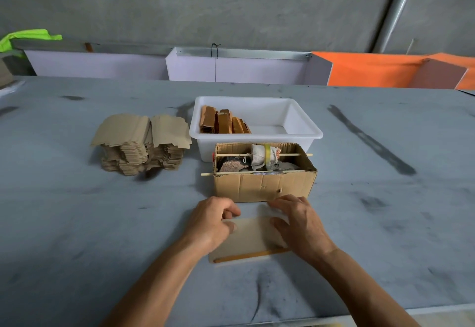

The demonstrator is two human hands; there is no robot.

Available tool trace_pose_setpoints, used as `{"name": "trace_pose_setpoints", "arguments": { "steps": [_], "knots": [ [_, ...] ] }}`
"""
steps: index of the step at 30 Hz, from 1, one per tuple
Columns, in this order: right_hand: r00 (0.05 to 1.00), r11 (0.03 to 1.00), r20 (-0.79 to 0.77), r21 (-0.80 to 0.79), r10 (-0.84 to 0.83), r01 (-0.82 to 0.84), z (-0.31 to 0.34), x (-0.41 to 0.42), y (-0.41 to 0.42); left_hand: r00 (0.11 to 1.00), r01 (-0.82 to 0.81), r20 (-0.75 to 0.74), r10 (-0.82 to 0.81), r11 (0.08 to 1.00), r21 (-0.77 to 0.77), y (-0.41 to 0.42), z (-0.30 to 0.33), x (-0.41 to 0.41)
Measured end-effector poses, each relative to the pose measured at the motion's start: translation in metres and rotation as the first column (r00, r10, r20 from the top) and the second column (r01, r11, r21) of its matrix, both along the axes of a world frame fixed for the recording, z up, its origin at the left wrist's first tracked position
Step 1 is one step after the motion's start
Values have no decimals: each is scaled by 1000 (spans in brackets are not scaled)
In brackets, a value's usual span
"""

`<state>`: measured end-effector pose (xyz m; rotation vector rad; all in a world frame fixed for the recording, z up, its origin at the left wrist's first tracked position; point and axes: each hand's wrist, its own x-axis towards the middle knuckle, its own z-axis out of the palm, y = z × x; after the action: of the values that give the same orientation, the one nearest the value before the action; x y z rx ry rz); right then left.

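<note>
A flat tan cardboard piece (250, 239) lies on the grey table in front of me, with an orange-brown strip along its near edge. My left hand (213, 220) grips its left end, fingers curled over the far edge and thumb on top. My right hand (298, 220) holds the right end, fingers curled over the far right corner. Just behind stands an open brown cardboard box (264, 185) holding rags, a roll of tape and two thin wooden sticks laid across its top.
A white plastic tub (295, 123) behind the box holds several folded brown cardboard pieces (223, 122). To the left sit two stacks of flat tan cardboard blanks (141, 144). White and orange panels line the table's far edge below a concrete wall.
</note>
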<state>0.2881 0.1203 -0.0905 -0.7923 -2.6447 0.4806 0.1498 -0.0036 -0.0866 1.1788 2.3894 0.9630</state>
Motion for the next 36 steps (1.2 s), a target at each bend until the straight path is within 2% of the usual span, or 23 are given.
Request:
{"name": "trace_pose_setpoints", "arguments": {
  "steps": [8, 13, 20, 26, 32, 36],
  "knots": [
    [998, 999, -38, -17, 45, -45, 2, 0, 5, 999, 19, -28, -16, 995, 102, 0, -3, 1],
    [994, 994, -27, 39, 108, -107, 4, 1, 7, 995, 40, -96, -28, 992, 118, 3, -5, 0],
    [978, 978, -13, 15, 208, -208, 7, 0, 9, 992, 47, -121, -33, 992, 121, 6, -8, -2],
    [981, 981, -37, -3, 192, -192, 8, -2, 10, 985, 23, -173, 0, 991, 134, 5, -9, -1],
    [966, 963, 25, 72, 258, -259, 11, -4, 11, 965, 74, -258, -39, 989, 128, 4, -6, 4],
    [957, 940, -7, 189, 290, -284, 10, -2, 6, 885, 202, -439, -158, 978, 56, -1, -1, 6]
  ]
}}
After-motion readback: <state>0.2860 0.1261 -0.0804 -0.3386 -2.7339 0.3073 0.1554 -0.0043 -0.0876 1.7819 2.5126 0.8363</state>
